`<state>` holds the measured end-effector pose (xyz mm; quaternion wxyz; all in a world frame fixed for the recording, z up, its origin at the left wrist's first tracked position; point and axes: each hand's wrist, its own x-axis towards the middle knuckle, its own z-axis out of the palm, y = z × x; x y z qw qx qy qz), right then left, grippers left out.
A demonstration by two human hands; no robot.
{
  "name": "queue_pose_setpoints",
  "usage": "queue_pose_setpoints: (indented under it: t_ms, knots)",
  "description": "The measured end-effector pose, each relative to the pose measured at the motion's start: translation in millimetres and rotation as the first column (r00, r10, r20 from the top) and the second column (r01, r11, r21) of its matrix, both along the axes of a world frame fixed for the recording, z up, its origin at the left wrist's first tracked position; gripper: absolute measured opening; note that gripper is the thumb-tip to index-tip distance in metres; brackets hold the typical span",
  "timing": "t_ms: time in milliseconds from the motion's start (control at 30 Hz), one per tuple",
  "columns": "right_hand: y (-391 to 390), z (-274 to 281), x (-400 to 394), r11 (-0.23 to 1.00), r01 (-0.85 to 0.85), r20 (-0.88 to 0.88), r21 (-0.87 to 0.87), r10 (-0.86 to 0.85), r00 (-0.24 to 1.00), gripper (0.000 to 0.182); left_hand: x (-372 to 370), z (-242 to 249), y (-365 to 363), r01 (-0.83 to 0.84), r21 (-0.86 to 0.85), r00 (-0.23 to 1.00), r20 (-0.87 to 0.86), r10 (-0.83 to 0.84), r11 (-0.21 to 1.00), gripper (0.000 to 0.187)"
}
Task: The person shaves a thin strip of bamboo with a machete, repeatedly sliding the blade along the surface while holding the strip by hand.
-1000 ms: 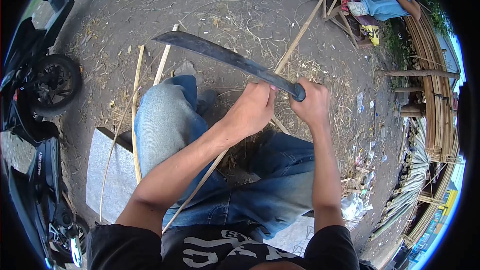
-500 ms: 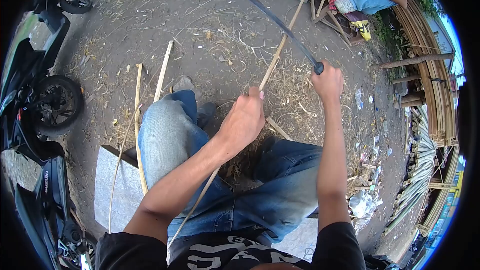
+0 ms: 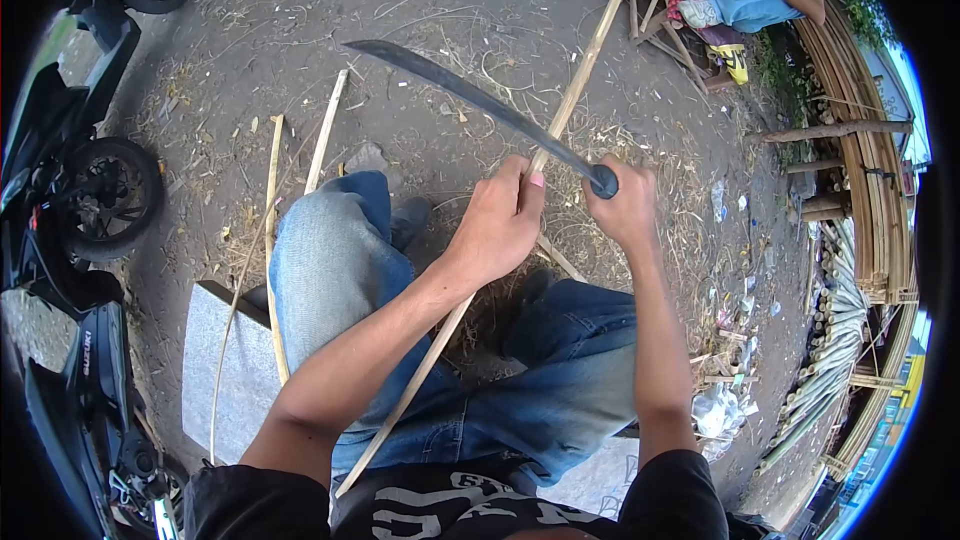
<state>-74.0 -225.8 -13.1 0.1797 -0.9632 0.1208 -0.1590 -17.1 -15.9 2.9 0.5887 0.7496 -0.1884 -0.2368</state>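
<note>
My left hand (image 3: 503,217) is closed round a long bamboo strip (image 3: 590,55), which slants from my lap up and away to the right. In my right hand (image 3: 626,202) is the dark handle of a machete (image 3: 470,92). Its long curved blade points to the upper left and crosses over the strip just beyond my left fingers. More pale strips lean by my left knee: one bamboo slat (image 3: 275,240) and a shorter slat (image 3: 328,130).
A black motorcycle (image 3: 110,200) stands at the left. Bundled bamboo poles (image 3: 835,340) and stacked slats (image 3: 865,200) line the right. At the upper right, another person (image 3: 745,5) sits in jeans by a wooden stool (image 3: 675,45). Shavings litter the dirt ground (image 3: 400,70).
My right hand has moved left and slightly down, and the machete blade has swung flatter, pointing farther left. The strip in my left hand has turned to show its broad face.
</note>
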Motion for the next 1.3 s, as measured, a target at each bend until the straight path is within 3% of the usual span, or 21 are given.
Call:
queue_pose_setpoints:
  t_ms: [67,200,300,767,833,933,967,1100,1167,1200,1267,1300]
  knots:
    - [5.6,4.5,-0.6,0.998,-0.035,0.014,-0.050,0.035,0.999,0.009,-2.9,-15.2,-4.7,0.006,-0.131,1.000,0.020,-0.003,0.991,0.025]
    - [-20.9,-1.2,8.8,0.985,-0.077,0.163,-0.157,0.103,0.981,0.011,-1.3,-16.7,-9.8,0.087,-0.193,0.993,-0.068,-0.101,0.977,0.023]
    - [-33.8,-5.8,18.2,0.939,-0.194,0.219,-0.283,0.260,0.940,0.018,-2.2,-29.5,-14.2,0.107,-0.220,0.984,-0.113,-0.134,0.970,0.023]
    - [-75.2,-21.6,27.4,0.935,-0.152,0.319,-0.321,0.258,0.912,0.021,-5.4,-16.6,-19.1,0.095,-0.245,0.967,-0.206,-0.148,0.965,0.024]
    - [-95.6,-20.3,26.6,0.942,0.244,0.200,-0.230,-0.199,0.959,0.020,-6.9,-16.6,-13.1,0.101,-0.250,0.967,-0.205,-0.155,0.963,0.023]
    - [-107.0,-16.7,18.2,0.919,0.256,0.115,-0.300,-0.232,0.966,0.019,-13.2,-26.4,-8.7,0.097,-0.213,0.966,-0.213,-0.144,0.972,0.021]
    - [-107.3,-18.5,18.6,0.894,0.239,0.140,-0.379,-0.200,0.970,0.018,-13.0,-30.2,-13.6,0.088,-0.175,0.966,-0.227,-0.127,0.981,0.020]
    - [-65.9,-6.4,16.8,0.893,0.207,0.117,-0.401,-0.174,0.978,0.016,2.9,-23.9,-7.0,0.065,-0.223,0.935,-0.326,-0.137,0.973,0.020]
    - [-48.8,-8.3,15.8,0.960,-0.014,0.112,-0.280,0.047,0.993,0.014,0.5,-10.8,-6.5,0.048,-0.239,0.909,-0.393,-0.142,0.970,0.021]
    - [-47.2,-5.5,17.5,0.962,-0.011,0.118,-0.273,0.044,0.992,0.014,-1.0,-6.2,-5.7,0.030,-0.261,0.875,-0.459,-0.152,0.965,0.021]
    - [-45.2,-1.9,18.5,0.925,-0.212,0.167,-0.317,0.274,0.947,0.012,-3.4,-6.0,-2.9,0.049,-0.267,0.873,-0.457,-0.171,0.963,0.021]
    - [-62.3,-4.8,21.4,0.929,-0.144,0.161,-0.342,0.209,0.965,0.012,-5.4,-7.2,-1.7,0.064,-0.280,0.866,-0.461,-0.192,0.958,0.021]
